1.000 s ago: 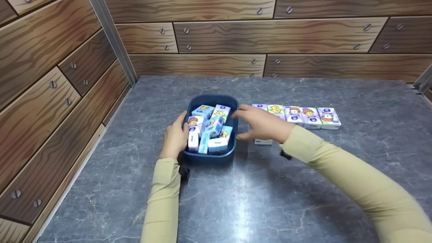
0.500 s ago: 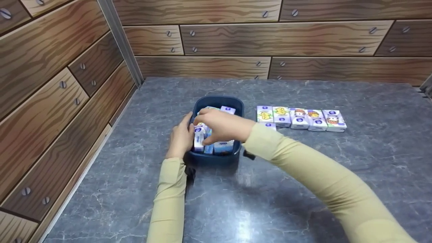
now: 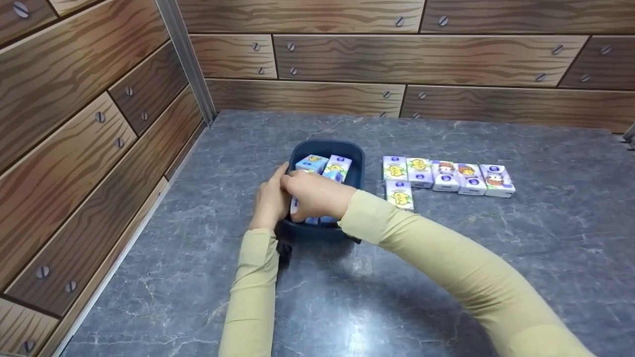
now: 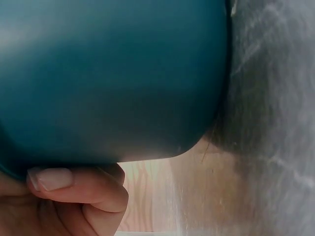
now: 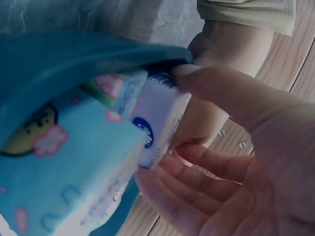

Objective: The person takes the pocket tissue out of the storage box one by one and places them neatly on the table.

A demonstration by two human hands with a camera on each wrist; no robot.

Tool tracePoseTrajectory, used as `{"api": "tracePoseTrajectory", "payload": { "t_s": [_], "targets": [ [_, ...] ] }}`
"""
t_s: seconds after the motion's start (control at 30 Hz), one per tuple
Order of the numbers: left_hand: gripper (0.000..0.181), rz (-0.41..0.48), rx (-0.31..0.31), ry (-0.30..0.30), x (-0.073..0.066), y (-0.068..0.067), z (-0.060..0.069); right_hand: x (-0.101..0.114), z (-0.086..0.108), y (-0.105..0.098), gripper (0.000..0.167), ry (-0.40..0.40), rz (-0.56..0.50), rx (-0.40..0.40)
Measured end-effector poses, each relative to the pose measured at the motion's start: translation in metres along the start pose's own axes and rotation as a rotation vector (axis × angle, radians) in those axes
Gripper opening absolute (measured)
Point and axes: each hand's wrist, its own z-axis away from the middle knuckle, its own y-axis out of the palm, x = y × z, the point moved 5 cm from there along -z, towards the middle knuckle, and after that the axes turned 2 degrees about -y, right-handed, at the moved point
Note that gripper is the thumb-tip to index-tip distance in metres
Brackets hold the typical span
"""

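A dark blue plastic bin [image 3: 361,161] stands on the grey marbled table, holding several small tissue packs [image 3: 312,163] in blue and purple-white wrappers. At its left side my left hand [image 3: 273,201] grips the rim; in the left wrist view, curled fingers show below the bin's outer wall [image 4: 108,88]. My right hand [image 3: 320,196] reaches into the bin's near left part and hides much of the contents. In the right wrist view, its thumb and fingertips pinch a purple-white tissue pack [image 5: 158,110]. A blue pack [image 5: 64,152] lies in front.
Right of the bin, several purple-white packs [image 3: 445,177] lie side by side in a row. One more pack [image 3: 399,195] lies below the row's left end. Wood-patterned walls [image 3: 317,59] border the table at the back and left.
My right hand has moved left from beside the table packs into the bin and closed its fingers on a pack. My left hand stays at the bin's left rim. The view has shifted slightly.
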Motion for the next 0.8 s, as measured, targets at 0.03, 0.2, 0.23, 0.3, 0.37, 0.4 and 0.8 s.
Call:
{"api": "tracePoseTrajectory", "payload": {
  "t_s": [0.03,0.2,0.23,0.3,0.37,0.4,0.8],
  "targets": [
    [0.052,-0.005,0.004,-0.006,0.000,0.001,0.000,-0.001,0.001,0.001,0.049,0.003,-0.007,0.001],
    [0.053,-0.037,0.011,-0.007,-0.002,0.003,0.000,-0.004,0.007,0.002,0.046,-0.024,-0.038,-0.014],
    [0.054,-0.043,0.012,-0.005,-0.002,0.003,0.000,-0.005,0.008,0.002,0.046,-0.034,-0.046,-0.018],
    [0.054,-0.050,0.009,0.000,-0.003,0.003,0.001,-0.007,0.011,0.002,0.043,-0.060,-0.064,-0.032],
    [0.054,-0.057,0.000,0.011,-0.004,0.002,0.001,-0.009,0.014,0.001,0.040,-0.086,-0.088,-0.048],
    [0.055,-0.059,-0.006,0.020,-0.004,0.002,0.001,-0.011,0.016,0.000,0.039,-0.098,-0.104,-0.059],
    [0.047,-0.016,-0.005,-0.008,-0.001,0.000,-0.001,-0.020,0.045,-0.020,0.017,-0.157,-0.213,-0.189]
  ]
}}
